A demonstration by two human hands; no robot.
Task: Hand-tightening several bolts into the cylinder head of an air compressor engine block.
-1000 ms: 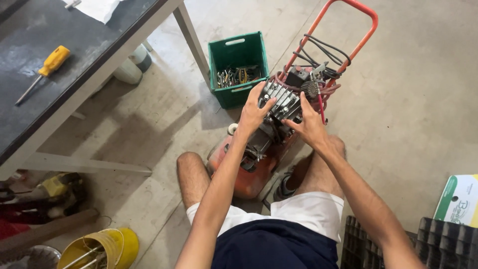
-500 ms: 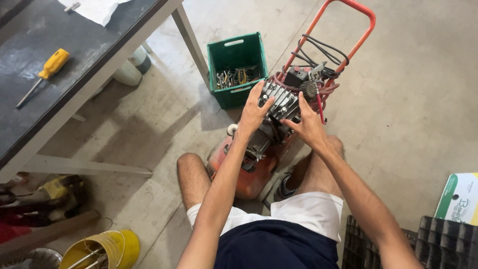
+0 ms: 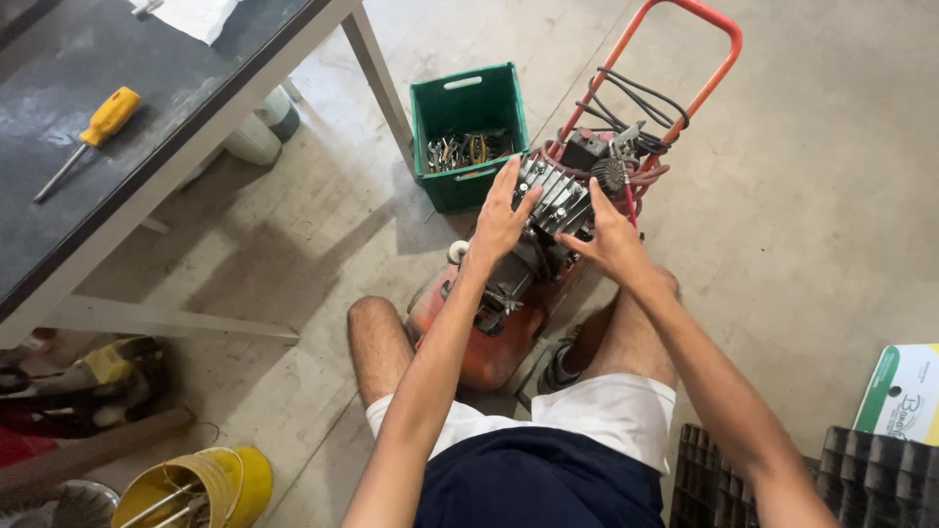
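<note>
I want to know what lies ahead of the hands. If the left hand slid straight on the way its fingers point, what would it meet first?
Probably the black box at the top of the compressor, just past the finned cylinder head that the left hand rests on; depth is unclear.

Left hand (image 3: 504, 217) and right hand (image 3: 614, 240) flank finned head (image 3: 556, 196) of compressor (image 3: 509, 303). Crate (image 3: 468, 137) just beyond left hand blocks forward-left reach. Handle (image 3: 675, 78), hoses (image 3: 636, 98) crowd behind head. Table leg (image 3: 381, 83) further left. Bare floor (image 3: 812, 215) open right of right hand. Knees hem near side.
</note>
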